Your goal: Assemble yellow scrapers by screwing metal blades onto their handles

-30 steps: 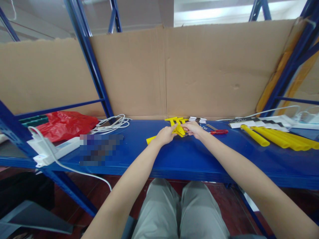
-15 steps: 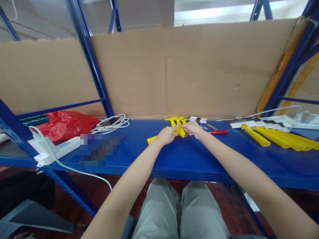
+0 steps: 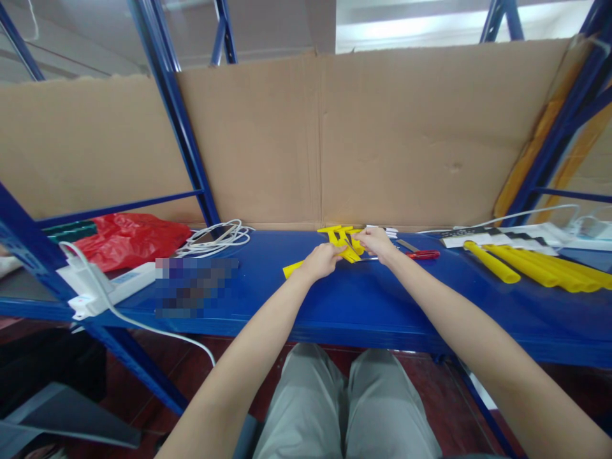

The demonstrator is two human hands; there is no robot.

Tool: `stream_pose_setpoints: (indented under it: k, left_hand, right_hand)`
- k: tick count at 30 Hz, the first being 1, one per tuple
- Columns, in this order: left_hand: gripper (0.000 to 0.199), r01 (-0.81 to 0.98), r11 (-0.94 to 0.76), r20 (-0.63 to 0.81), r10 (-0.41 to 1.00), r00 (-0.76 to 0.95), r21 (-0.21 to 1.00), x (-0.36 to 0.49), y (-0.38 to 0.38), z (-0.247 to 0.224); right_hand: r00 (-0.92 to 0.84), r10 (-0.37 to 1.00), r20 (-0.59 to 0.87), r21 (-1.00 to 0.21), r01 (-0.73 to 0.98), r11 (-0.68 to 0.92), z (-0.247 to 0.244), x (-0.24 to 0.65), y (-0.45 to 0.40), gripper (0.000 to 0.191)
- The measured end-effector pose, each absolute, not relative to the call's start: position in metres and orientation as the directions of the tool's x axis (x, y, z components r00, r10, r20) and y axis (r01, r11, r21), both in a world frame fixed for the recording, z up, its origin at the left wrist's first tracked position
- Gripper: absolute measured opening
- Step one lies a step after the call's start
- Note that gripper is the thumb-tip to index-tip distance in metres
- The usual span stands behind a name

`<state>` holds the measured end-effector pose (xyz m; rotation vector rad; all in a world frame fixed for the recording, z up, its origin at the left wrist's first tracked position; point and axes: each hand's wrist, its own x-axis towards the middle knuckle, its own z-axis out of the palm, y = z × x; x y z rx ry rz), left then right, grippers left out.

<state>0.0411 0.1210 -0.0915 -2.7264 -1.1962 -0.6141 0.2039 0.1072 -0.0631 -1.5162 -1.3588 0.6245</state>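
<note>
Okay, left hand (image 3: pixel 321 262): fingers pinched on a yellow piece (image 3: pixel 350 254), which sits low over the blue surface (image 3: pixel 363 306), between the two hands. Yellow end (image 3: pixel 291 269) pokes out left of the left wrist; can't tell if it's the same part. Right hand (image 3: pixel 375 243): fingers bent, right by the yellow T-shaped pieces (image 3: pixel 329 230) behind; can't tell whether they grip anything. Thin metal rod (image 3: pixel 370 259) just below that hand. Black-and-white bundle (image 3: pixel 391 231) behind it, partly covered. Red-handled tool (image 3: pixel 424 254) and flat metal strip (image 3: pixel 406 245) just right. Farther right, yellow tubes (image 3: pixel 492 262) side by side, near ends toward the person, by a black-and-white strip (image 3: pixel 509 237). Far left: coiled white cable (image 3: pixel 217 241), red plastic bag (image 3: pixel 134 239), white power strip (image 3: pixel 119 287). Cardboard (image 3: pixel 406 134) stands along the back.
</note>
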Motion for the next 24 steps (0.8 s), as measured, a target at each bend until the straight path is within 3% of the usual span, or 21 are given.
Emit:
stream_pose_setpoints:
  k: [5,11,18,24]
  left_hand:
    - [0.037,0.734,-0.678,0.398,0.685,0.610,0.042,0.040,0.121,-0.091]
    - [0.039,0.756,-0.654,0.388,0.706,0.592,0.036,0.040,0.119,-0.089]
    - [0.038,0.756,-0.653,0.394,0.704,0.591,0.033,0.040,0.120,-0.089]
    - [0.038,0.736,-0.676,0.424,0.678,0.600,0.041,0.039,0.123,-0.092]
  right_hand:
    - [0.027,0.982,0.185,-0.738,0.664,0.121,-0.058,0.219,0.108,0.023]
    - [-0.183,0.978,0.098,-0.640,0.741,0.203,-0.054,0.222,0.100,0.017]
    - [-0.198,0.980,-0.033,-0.717,0.687,0.115,-0.062,0.224,0.108,0.025]
    - [-0.262,0.959,-0.107,-0.861,0.506,0.043,-0.069,0.226,0.112,0.037]
